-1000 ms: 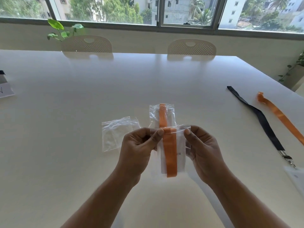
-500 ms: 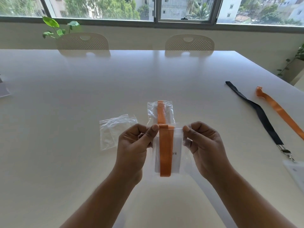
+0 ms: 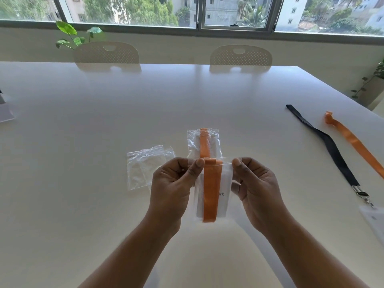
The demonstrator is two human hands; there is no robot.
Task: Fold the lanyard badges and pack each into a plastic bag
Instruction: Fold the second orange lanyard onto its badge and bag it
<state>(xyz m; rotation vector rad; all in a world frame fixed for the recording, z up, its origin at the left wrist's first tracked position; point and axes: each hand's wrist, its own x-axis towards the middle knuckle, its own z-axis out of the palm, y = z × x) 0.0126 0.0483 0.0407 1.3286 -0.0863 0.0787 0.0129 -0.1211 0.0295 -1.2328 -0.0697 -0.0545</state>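
Note:
Above the table I hold a clear plastic bag upright, with a folded orange lanyard and its white badge inside. My left hand pinches the bag's top left corner and my right hand pinches the top right corner. Behind it on the table lies another bagged orange lanyard. To the left lie empty clear bags. At the right lie a loose black lanyard with a metal clip and a loose orange lanyard.
The white table has a white badge holder at its right edge and a pale object at the far left edge. Two white chairs stand at the far side, with a plant by the window.
The bag has been raised slightly and held straighter between both hands; my fingers have shifted along its top edge. The items on the table have not moved.

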